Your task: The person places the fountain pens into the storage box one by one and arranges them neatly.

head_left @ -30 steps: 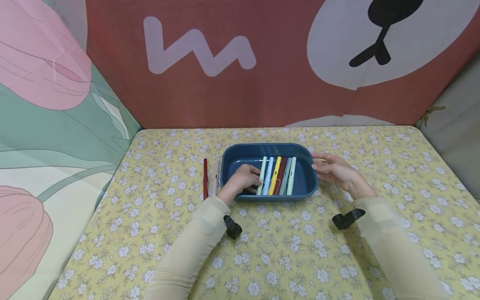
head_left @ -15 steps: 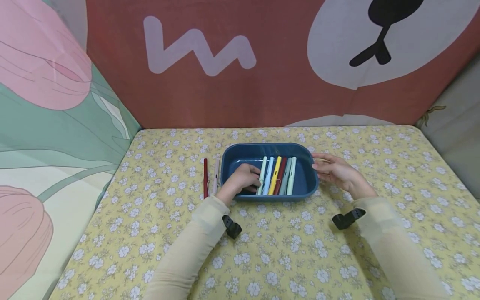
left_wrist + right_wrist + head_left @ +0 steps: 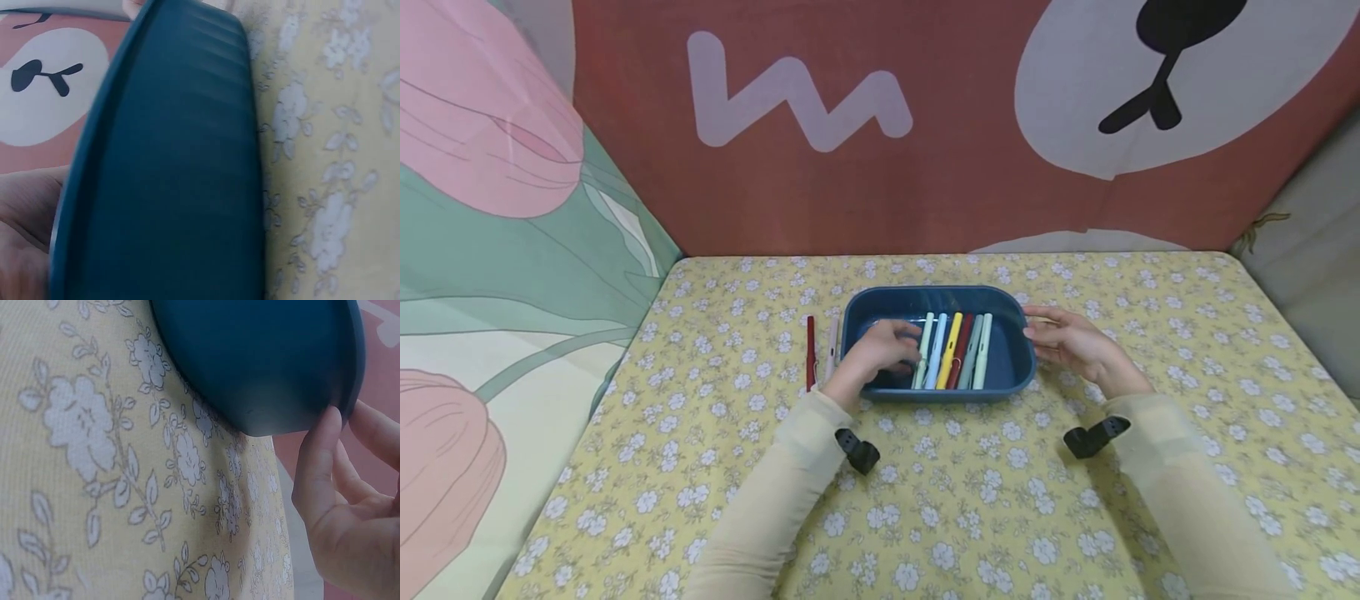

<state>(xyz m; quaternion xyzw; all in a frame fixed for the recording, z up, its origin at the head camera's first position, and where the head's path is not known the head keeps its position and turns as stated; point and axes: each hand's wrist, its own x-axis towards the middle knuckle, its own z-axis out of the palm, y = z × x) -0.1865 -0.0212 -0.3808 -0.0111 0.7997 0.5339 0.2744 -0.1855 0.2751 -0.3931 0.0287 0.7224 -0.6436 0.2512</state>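
A dark blue box (image 3: 955, 396) stands on the table with several pens lying side by side in its right part. Leftmost is a pale green pen (image 3: 924, 350), then a light blue pen (image 3: 936, 350), a yellow pen (image 3: 951, 350), a dark red pen (image 3: 962, 350) and two greenish ones. My left hand (image 3: 880, 350) is inside the box, fingers loosely bent with nothing visible between them, fingertips close beside the pale green pen. In the left wrist view the box wall hides most of that hand. My right hand (image 3: 350, 519) pinches the box's right rim between thumb and fingertips.
Left of the box, a dark red pen (image 3: 811, 354) and a lilac pen (image 3: 832, 346) lie on the flowered yellow tablecloth (image 3: 970, 500). My left wrist partly covers their near ends. A red patterned backdrop (image 3: 925, 200) rises behind the table.
My left hand has drawn slightly left and back from the pale green pen, its fingers spreading a little. The right hand, the box and the pens have stayed in place.
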